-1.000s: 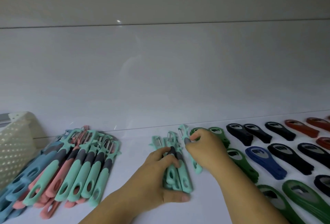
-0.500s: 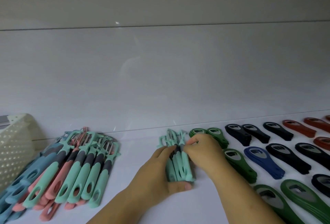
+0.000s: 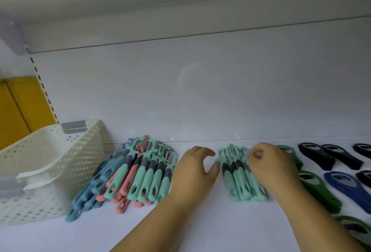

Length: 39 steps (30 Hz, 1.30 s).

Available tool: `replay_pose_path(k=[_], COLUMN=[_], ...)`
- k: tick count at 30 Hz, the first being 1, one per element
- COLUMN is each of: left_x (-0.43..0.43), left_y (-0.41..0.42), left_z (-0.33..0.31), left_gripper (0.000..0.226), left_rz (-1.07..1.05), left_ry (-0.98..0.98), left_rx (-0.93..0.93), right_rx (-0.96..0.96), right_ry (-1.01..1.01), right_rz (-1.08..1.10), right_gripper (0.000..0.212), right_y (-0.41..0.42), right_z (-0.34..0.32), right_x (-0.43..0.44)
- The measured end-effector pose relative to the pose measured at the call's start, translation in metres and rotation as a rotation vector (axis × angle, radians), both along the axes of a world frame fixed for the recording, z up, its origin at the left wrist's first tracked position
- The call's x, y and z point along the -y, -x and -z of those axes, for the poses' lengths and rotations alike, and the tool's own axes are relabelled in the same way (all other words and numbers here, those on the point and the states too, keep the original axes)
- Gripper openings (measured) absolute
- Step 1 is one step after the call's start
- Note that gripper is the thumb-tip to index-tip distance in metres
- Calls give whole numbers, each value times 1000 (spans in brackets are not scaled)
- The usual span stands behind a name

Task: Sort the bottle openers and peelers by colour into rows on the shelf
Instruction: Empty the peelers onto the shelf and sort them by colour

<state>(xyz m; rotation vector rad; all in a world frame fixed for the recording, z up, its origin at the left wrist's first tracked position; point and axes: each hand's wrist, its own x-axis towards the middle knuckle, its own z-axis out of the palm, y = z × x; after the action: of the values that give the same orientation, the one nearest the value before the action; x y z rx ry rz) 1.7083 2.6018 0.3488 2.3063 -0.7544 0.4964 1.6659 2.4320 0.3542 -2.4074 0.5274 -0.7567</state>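
Mint-green plastic peelers with grey grips [image 3: 241, 181] lie packed side by side in a short row on the white shelf [image 3: 220, 229]. Their heads point to the far wall and their handles point toward me.

My left hand [image 3: 192, 173] sits just left of the row, thumb and fingers spread apart in an open curve, holding nothing. The thumb tip is at the leftmost peeler, though I cannot tell whether it touches.

My right hand [image 3: 269, 165] lies over the right side of the row, fingers curled together at the peeler heads. I cannot tell whether they pinch a peeler or only nudge it.

Further left is a loose heap of mint, pink and blue peelers [image 3: 136, 173], not yet sorted, beside a white perforated plastic basket [image 3: 50, 161]. Just right of my right hand, dark green bottle openers [image 3: 315, 187] run from far to near. Beyond them are black bottle openers [image 3: 321, 155] and a blue bottle opener [image 3: 345, 187].

I see three risks:
- **The row:** the peelers are narrow and pressed together, so drawing one hand off carelessly could fan them out.
- **The green openers:** my right forearm passes close by them, so pulling it back low could sweep them crooked.
- **The heap:** the mint peelers lie on top of the other colours, so tugging one out may drag its neighbours and set the heap sliding.
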Motion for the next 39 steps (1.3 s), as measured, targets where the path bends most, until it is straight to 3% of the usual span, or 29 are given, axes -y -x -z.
replay_pose_path(k=[3,7,11,14,20,30,39], left_x=[-27,-65,-74,-70,-58,-29,-22], left_y=[-10,-13,-12,-12,-16,-30,-37], left_z=[-16,-27,-17,-14,-13,-22,-15], left_gripper=[37,59,68,75,57,70,51], left_rz=[-246,-521,-598,-579,-513,-500,-496], left_ry=[-274,-704,-879,-894,-814,-890,-801], left_rx=[2,-104,-182,-165,-205,-313,-267], right_rx=[143,8,-125,-162,-160,-174,-191], right_ry=[-16,-14,-17,-62,-118,-141,-167], right_rz=[-65,-108,-141,-178,-185,-169,-135], right_gripper=[12,11,20,23,17,21,24], right_y=[-2,-7,-5,-5,-7,-9,-8], right_z=[-1,7,10,11,13,17,15], right_x=[-13,-14,-14,-14,-8,-5,-4])
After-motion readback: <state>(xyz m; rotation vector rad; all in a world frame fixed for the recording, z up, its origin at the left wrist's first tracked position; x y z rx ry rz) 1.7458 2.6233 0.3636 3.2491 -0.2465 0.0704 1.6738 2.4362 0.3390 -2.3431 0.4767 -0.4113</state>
